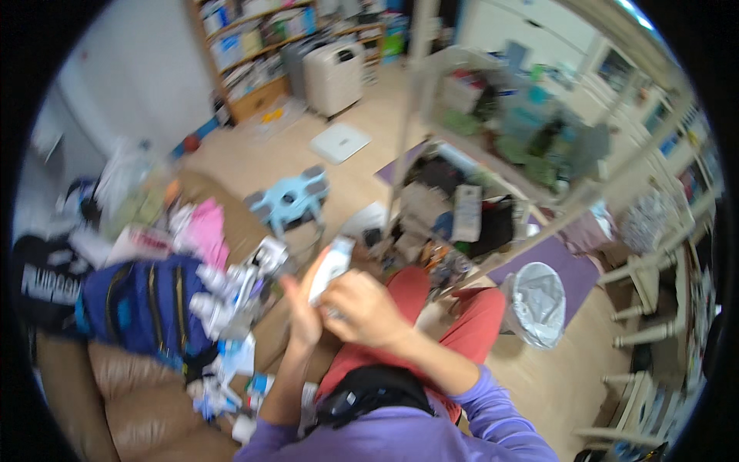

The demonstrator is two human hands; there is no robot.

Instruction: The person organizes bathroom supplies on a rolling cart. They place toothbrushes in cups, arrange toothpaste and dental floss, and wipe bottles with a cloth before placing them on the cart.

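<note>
A small white bottle or tube [330, 271] with a pale bluish end is held up in front of my lap; motion blurs it. It lies along the fingers of my left hand [304, 315], whose thumb sticks out to the side. Curled fingers of my right hand [364, 309] close on its lower end and hide that part. Left of my hands, a pile of small white bottles and packets [228, 300] rests on the brown leather sofa [138, 387], against a blue backpack [147, 306] with dark zips.
Before my knees stands a pale-framed rack [398, 167] with a clear bin [447, 63] above a box of mixed items. A lined wastebasket [537, 306] is at my right, on a purple mat [577, 271]. A light-blue plastic item [288, 199] and white scale [340, 143] lie ahead.
</note>
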